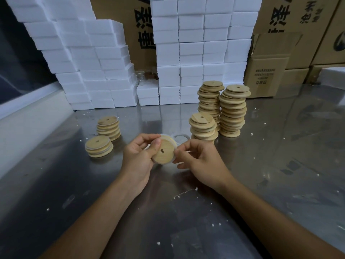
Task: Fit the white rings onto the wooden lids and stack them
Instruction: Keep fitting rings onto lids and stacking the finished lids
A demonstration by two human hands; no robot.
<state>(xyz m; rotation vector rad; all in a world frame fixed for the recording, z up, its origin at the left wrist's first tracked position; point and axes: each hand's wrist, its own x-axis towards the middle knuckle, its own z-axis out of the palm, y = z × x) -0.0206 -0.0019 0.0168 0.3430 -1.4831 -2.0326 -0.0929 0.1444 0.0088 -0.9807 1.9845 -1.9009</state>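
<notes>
While both hands work above a steel table [261, 165], the left hand [139, 156] grips a round wooden lid [162, 153] by its edge, thumb across the face. The right hand [197, 161] pinches a white ring [174, 142] at the lid's far rim. Behind the lid lies a spare ring [180, 137]; bare stacks [231, 111] stand right of it, ringed stacks [99, 148] left. The lid looks light and stiff, the ring thin and stretchy; holding by the rims seems best.
</notes>
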